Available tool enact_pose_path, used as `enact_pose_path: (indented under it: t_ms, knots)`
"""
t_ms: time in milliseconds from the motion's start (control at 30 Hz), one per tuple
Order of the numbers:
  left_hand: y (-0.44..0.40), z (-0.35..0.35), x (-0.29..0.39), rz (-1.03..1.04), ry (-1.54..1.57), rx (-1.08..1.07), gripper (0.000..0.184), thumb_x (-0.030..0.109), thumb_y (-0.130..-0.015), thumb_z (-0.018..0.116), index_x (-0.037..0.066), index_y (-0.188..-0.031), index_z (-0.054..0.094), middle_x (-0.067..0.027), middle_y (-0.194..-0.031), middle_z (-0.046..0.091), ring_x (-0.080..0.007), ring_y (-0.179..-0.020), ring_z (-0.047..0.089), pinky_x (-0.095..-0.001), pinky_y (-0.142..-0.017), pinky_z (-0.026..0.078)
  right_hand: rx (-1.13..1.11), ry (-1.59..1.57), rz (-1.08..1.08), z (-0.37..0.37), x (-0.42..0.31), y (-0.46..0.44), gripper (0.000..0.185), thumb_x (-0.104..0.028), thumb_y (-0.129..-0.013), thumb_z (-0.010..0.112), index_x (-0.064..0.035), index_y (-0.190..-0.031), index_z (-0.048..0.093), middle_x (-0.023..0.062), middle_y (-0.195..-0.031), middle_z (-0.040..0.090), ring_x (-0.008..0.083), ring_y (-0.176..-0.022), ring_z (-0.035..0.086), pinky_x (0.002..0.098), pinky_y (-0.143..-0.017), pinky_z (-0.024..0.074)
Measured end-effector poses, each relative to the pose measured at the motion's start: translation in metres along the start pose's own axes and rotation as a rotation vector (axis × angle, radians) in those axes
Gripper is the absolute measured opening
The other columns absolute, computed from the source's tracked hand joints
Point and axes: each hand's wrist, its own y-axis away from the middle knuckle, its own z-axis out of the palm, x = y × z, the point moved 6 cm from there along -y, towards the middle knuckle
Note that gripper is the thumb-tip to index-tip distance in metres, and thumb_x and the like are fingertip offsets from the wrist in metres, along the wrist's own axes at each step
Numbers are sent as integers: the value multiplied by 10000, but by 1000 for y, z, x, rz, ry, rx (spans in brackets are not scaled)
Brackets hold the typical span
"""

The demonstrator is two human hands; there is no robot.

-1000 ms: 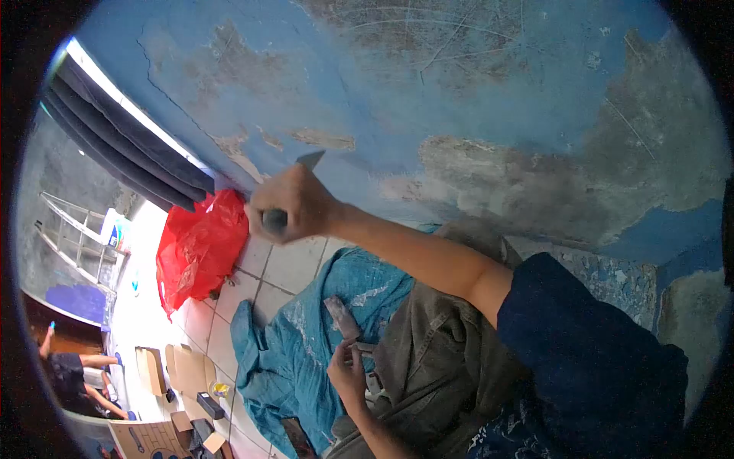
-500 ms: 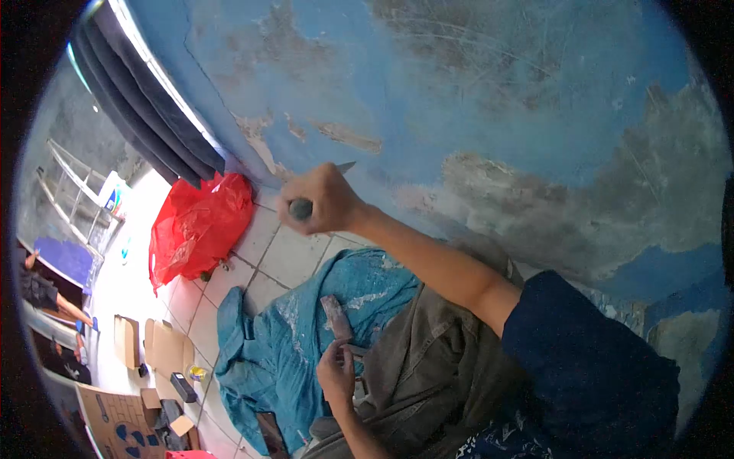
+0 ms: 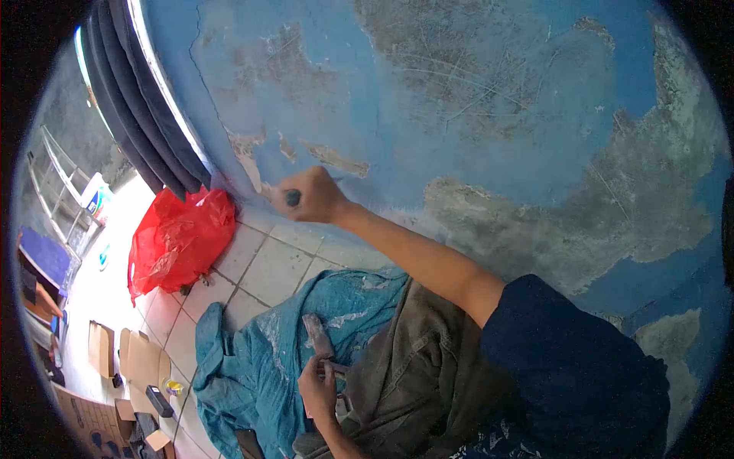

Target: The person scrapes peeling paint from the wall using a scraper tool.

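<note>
- Blue paint covers much of the wall I am looking at, broken by scuffed grey patches and a thin crack near the dark curtain.
- My view has the right hand closed in a fist around a dark handle, its round butt end facing me. It is in front of the lower wall, just below a narrow bare strip as I see it. I cannot make out the tool's far end, so I cannot tell whether it meets the wall.
- Lower down, I see the left hand with its fingers bent and drawn together, at the end of a dusty greyish slab. I cannot tell whether they grip it.
- Beneath that slab I have a rumpled teal cloth with whitish smears, spread on the pale floor tiles. Brown fabric lies beside it.
- Toward the left I find a crumpled red plastic bag by the curtain's lower end, opened cardboard and a small black box.
- Farther back I get a ladder, a white bucket and part of another person at the edge.
</note>
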Motion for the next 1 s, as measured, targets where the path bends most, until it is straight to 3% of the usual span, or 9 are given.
enact_pose_path:
  t_ms: [33, 100, 200, 300, 333, 433, 800, 867, 1000]
  knots:
    - [-2, 0, 3, -21, -8, -4, 151, 57, -729, 525, 10, -860, 586, -144, -691, 595, -225, -632, 606, -300, -572, 448, -36, -9, 61, -3, 8, 1, 107, -104, -640, 580, -65, -555, 527, 126, -521, 493, 269, -437, 487, 291, -430, 389]
    - [-4, 0, 3, -26, 26, -3, 149, 56, -728, 528, 10, -858, 584, -145, -693, 595, -226, -629, 605, -301, -569, 448, -82, 117, -41, 3, -10, 5, 92, -88, -630, 582, -73, -554, 534, 113, -521, 506, 256, -440, 504, 279, -423, 390]
    - [-2, 6, -7, -24, 12, -12, 138, 54, -726, 532, 11, -847, 581, -143, -690, 593, -231, -628, 603, -303, -565, 448, 28, 75, -165, -13, -53, -13, 154, -81, -627, 594, -55, -520, 486, 111, -478, 461, 250, -398, 472, 307, -385, 347]
    - [-3, 8, -7, 21, -14, -11, 116, 51, -727, 533, 11, -827, 576, -139, -680, 590, -243, -626, 598, -306, -563, 446, 158, -14, -81, -30, -15, -14, 208, -79, -644, 592, -38, -500, 447, 123, -466, 426, 262, -377, 440, 329, -377, 324]
    - [-3, 8, -4, 33, -5, -17, 104, 49, -729, 533, 11, -817, 572, -137, -674, 588, -250, -622, 594, -307, -561, 444, 97, 167, 62, -35, -1, -12, 210, -79, -657, 587, -28, -506, 450, 127, -470, 431, 260, -382, 449, 324, -383, 334]
    - [-2, 2, 17, 48, 39, -22, 89, 52, -738, 529, 14, -807, 571, -131, -676, 586, -256, -610, 585, -313, -549, 435, 32, 102, -56, -28, -23, -11, 133, -143, -648, 587, -41, -577, 539, 155, -538, 511, 292, -477, 536, 355, -456, 408]
    - [-1, 12, -11, 46, -2, -20, 108, 30, -728, 534, 12, -827, 573, -124, -686, 590, -209, -588, 586, -289, -536, 436, -56, 158, -121, -14, -23, -8, 135, -171, -649, 572, -73, -564, 535, 135, -533, 520, 294, -480, 529, 364, -455, 409]
    - [0, 14, -7, 18, 3, -39, 107, 30, -729, 534, 14, -827, 573, -124, -692, 590, -211, -590, 586, -291, -540, 437, 81, 12, -14, -17, 8, -3, 257, -90, -662, 574, -49, -476, 402, 119, -446, 422, 283, -390, 439, 331, -387, 343]
    - [-2, 15, -6, 17, 56, -50, 97, 34, -731, 539, 15, -822, 568, -127, -700, 588, -225, -594, 586, -300, -546, 439, 28, 104, -186, -16, -46, -11, 172, -94, -659, 580, -61, -519, 485, 117, -493, 480, 257, -413, 493, 313, -401, 374]
